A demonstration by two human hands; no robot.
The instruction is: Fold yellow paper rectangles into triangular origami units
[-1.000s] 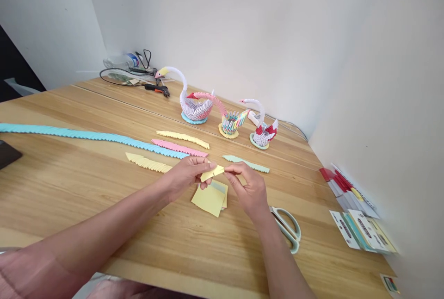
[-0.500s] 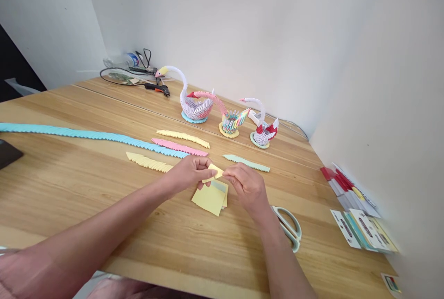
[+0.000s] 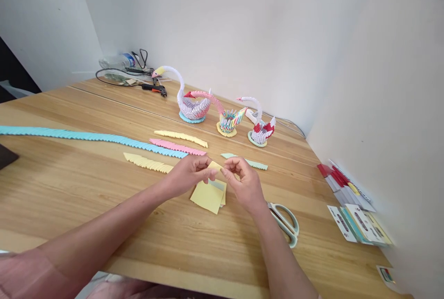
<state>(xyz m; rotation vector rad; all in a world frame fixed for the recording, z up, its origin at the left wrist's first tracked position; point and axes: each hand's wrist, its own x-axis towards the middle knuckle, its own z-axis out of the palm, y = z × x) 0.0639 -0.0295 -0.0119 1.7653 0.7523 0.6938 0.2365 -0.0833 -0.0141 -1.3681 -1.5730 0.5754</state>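
Observation:
A small folded piece of yellow paper [image 3: 215, 166] is held up between my two hands. My left hand [image 3: 192, 174] pinches its left side between thumb and fingers. On the right side, my right hand [image 3: 242, 181] grips the paper's edge with thumb and forefinger, the other fingers curled. Just below lie yellow paper squares [image 3: 207, 196] on the wooden table [image 3: 166, 239]. Behind my hands are a pink strip [image 3: 178, 146] and a long blue strip [image 3: 104, 137] of folded paper. A green strip [image 3: 256, 165] lies beyond my right hand.
Scissors [image 3: 285, 222] lie right of my right forearm. Three paper swans [image 3: 194, 107] stand at the back. Two yellow strips [image 3: 147, 162] lie left of centre. Paper packs [image 3: 360, 225] sit along the right wall. A glue gun [image 3: 154, 88] and bottle [image 3: 116, 61] are back left.
My right hand's fingers have shifted and spread a little around the yellow paper, which now looks more compact. The whole view has moved slightly.

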